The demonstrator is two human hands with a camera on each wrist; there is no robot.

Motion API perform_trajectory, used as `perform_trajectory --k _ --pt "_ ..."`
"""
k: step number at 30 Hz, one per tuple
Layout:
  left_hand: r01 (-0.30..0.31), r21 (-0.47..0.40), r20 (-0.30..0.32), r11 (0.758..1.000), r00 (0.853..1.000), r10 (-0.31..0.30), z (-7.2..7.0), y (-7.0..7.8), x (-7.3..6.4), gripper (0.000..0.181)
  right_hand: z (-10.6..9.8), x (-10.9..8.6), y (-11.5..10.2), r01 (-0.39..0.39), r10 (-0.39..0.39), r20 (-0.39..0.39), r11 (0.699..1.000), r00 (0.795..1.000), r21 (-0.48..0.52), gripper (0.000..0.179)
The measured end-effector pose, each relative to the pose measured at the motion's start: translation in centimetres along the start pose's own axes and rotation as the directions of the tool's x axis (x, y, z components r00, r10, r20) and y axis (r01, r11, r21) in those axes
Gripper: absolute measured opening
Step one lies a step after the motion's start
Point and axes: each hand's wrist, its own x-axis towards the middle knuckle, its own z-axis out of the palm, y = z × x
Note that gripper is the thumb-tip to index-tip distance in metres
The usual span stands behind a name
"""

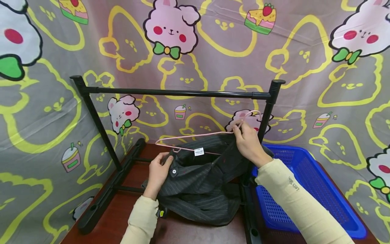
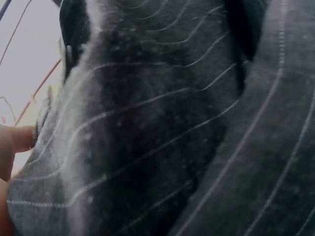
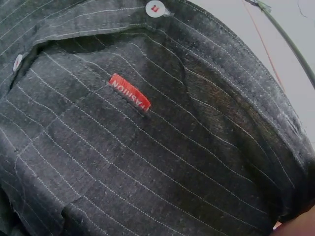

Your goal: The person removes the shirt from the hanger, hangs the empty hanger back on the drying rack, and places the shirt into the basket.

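Note:
A dark grey pinstriped shirt (image 1: pixel 198 179) hangs bunched between my two hands. Its white neck label (image 1: pixel 199 151) faces up. My left hand (image 1: pixel 157 173) pinches the collar edge beside a white button (image 1: pixel 174 171). With my right hand (image 1: pixel 250 144) I grip a pink hanger (image 1: pixel 195 136) near the base of its hook. The hanger's left end sticks out above the collar, and its lower bar runs behind the label. Striped cloth (image 2: pixel 147 123) fills most of the left wrist view. A red tag (image 3: pixel 130 92) shows on the shirt front in the right wrist view.
A black garment rack (image 1: pixel 176 92) stands just behind the shirt, its crossbar above my hands. On the right, a blue plastic basket (image 1: pixel 307 176) sits on the brown table (image 1: pixel 125 217). A patterned curtain (image 1: pixel 182 74) closes off the back and sides.

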Motion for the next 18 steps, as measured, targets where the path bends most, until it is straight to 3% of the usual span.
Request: perform_trajectory --k 5,9,12,18 --pt "-0.14 0.189 0.054 0.972 0.99 0.132 0.9 -0.2 -0.6 0.024 0.0 0.0 0.0 -0.004 0.004 0.0 1.0 1.0 0.005 0.021" --pt "-0.208 0.299 0.117 0.931 0.977 0.18 1.9 -0.5 -1.1 0.024 0.1 0.0 -0.1 0.004 -0.004 -0.005 1.0 1.0 0.006 0.02" --pt "-0.248 0.405 0.175 0.88 0.966 0.191 2.7 -0.4 -1.7 0.024 0.1 0.0 -0.2 0.017 -0.017 -0.014 1.0 1.0 0.004 0.02" --pt "-0.337 0.563 0.279 0.755 0.937 0.211 4.5 0.3 -3.2 0.024 0.0 0.0 -0.3 0.017 -0.017 -0.012 1.0 1.0 0.009 0.022"
